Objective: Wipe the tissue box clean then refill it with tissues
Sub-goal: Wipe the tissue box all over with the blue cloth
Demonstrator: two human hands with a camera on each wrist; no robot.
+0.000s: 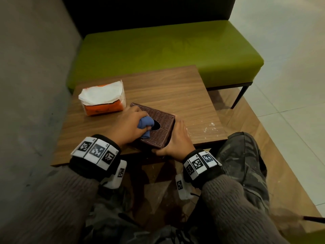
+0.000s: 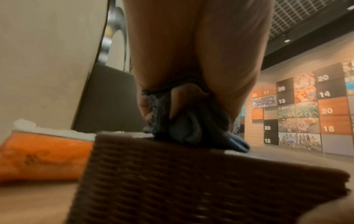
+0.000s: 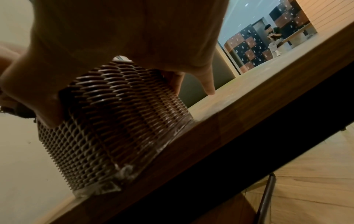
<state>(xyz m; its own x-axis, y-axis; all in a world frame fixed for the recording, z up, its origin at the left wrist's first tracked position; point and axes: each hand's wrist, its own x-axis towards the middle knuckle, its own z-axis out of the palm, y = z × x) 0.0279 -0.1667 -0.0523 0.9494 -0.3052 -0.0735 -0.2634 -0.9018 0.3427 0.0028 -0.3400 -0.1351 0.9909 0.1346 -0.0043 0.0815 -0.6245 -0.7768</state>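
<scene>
Tissue box [image 1: 159,114] looks light and stiff, probably woven plastic, ridged so not slippery; I'd hold it by the side walls. Sits flat near the worktop's [image 1: 175,90] front edge, hole up, roughly square, turned skew. Right hand [image 1: 177,140] grip clamps its near corner; left hand [image 1: 128,124] grip is bunched round a cloth [image 1: 145,122] on top.

Wooden table [image 1: 175,88] is carrying: one brown woven tissue box [image 1: 161,118], one orange plastic tissue pack [image 1: 102,101], one crumpled blue cloth [image 1: 145,122].
</scene>
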